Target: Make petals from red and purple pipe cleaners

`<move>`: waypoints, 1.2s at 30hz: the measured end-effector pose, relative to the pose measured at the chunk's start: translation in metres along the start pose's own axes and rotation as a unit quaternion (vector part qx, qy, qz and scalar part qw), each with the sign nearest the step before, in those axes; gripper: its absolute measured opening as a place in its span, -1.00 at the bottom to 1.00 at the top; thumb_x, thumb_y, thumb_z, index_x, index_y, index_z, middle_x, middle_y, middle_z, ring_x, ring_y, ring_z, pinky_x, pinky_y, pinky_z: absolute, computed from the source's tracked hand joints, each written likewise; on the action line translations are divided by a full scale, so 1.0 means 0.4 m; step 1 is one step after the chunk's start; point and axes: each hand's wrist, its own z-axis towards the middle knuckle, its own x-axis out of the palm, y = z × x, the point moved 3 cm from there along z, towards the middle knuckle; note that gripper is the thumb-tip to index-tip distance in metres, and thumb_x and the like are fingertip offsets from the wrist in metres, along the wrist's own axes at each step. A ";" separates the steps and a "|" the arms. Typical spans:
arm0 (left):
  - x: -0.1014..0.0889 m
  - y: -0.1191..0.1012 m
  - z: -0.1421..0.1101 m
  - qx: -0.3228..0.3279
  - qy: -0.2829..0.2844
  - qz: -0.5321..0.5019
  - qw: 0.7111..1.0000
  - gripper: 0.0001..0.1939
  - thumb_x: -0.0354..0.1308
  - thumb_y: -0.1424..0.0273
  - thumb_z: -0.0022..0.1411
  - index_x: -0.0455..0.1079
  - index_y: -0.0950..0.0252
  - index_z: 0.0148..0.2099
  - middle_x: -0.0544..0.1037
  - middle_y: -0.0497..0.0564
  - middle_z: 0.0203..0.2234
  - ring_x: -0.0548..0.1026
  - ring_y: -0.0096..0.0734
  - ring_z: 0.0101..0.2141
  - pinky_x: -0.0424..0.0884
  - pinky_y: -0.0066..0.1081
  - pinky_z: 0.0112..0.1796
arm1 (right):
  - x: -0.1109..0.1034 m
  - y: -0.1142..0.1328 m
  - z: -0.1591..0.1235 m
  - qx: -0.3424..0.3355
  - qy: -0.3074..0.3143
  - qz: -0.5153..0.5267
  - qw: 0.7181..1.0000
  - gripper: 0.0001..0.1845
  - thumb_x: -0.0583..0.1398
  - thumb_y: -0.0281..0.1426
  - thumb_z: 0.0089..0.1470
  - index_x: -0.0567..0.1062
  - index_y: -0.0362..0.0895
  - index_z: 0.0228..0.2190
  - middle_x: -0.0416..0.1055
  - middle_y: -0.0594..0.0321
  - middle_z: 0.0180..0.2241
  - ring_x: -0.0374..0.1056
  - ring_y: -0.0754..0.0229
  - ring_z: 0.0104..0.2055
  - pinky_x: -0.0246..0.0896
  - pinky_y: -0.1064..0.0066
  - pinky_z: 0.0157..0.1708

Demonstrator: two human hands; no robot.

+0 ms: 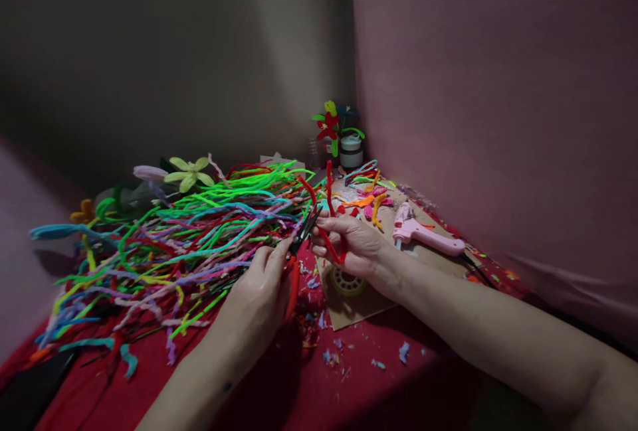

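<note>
My left hand (264,285) is closed around the handles of a pair of scissors (300,240) with dark blades and red-orange grips. The blades point up toward my right hand (356,248), their tips close to its fingers. Pinched in my right hand is a red pipe cleaner (329,185), bent so that its ends stick up and a loop hangs below the fingers. Whether the blades touch the pipe cleaner I cannot tell. Left of both hands lies a big heap of many-coloured pipe cleaners (199,238).
A pink glue gun (428,235) rests on a cardboard sheet (359,311) beside loose petal pieces (376,205). A roll of tape (347,280) lies under my right hand. Fluffy scraps dot the red cloth (359,378). Finished flowers (327,127) stand by a lidded jar (351,151) near the wall corner.
</note>
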 end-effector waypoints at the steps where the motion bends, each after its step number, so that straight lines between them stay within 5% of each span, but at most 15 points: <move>1: 0.000 0.001 -0.001 0.002 -0.001 0.003 1.000 -0.56 -0.12 0.54 0.21 0.11 0.44 0.15 0.37 0.19 -0.21 0.44 -0.29 -0.26 0.43 -0.38 -0.30 | 0.002 0.001 -0.001 -0.002 0.000 0.000 1.000 -0.81 0.25 -0.59 -0.26 0.37 -0.21 -0.49 0.40 0.31 -0.61 0.27 0.36 -0.59 0.10 0.54 -0.62; 17: -0.008 0.015 -0.006 0.021 0.025 0.052 0.998 -0.46 -0.14 0.60 0.17 0.00 0.44 0.22 0.32 0.27 -0.13 0.45 -0.23 -0.24 0.43 -0.34 -0.32 | 0.006 0.012 0.002 -0.039 0.011 -0.037 0.998 -0.79 0.23 -0.61 -0.30 0.35 -0.18 -0.51 0.33 0.39 -0.66 0.23 0.37 -0.61 0.08 0.52 -0.65; 36: -0.020 0.000 -0.012 -0.008 0.080 0.114 0.990 -0.38 -0.15 0.67 0.09 -0.02 0.44 0.24 0.33 0.23 -0.16 0.43 -0.24 -0.24 0.41 -0.36 -0.29 | 0.013 0.022 -0.011 -0.170 -0.012 -0.173 0.970 -0.90 0.25 -0.52 -0.28 0.41 -0.17 -0.60 0.31 0.41 -0.67 0.16 0.41 -0.65 0.04 0.50 -0.61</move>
